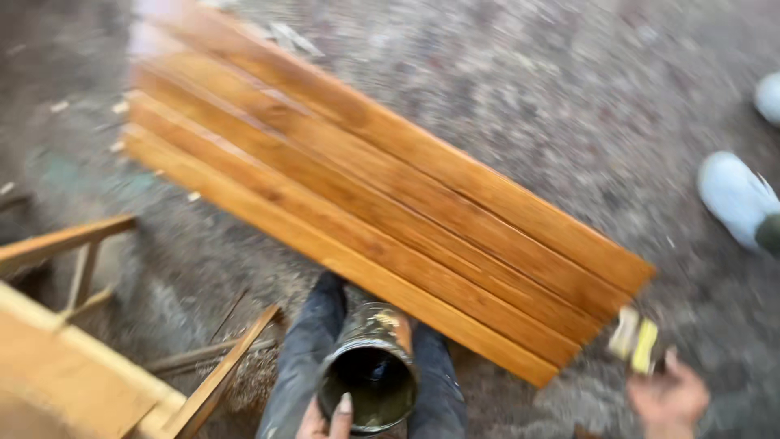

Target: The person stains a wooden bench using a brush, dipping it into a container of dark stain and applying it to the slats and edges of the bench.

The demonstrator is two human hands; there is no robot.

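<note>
At the bottom centre of the frame, your left hand (327,419) grips the rim of a round metal can (370,375), thumb hooked over the edge, so this hand is clamped on the can. The can is tilted toward you between your knees; its inside looks dark and wet, and its outer wall is smeared and dull. At the lower right, your right hand (668,397) is closed around a yellowish brush (635,335), though the blur hides the fingers in detail.

I judge you are in the middle of coating the wood, at the moment of loading the brush. The next move asks you to bring the brush over to the can mouth and keep the can steady.

Across the centre lie long wooden boards (382,195) side by side, orange-brown, glossy, with straight grain. They rest above a rough grey floor (520,89) with chips. Pale unfinished wooden frames (77,358) stand at the lower left.
</note>
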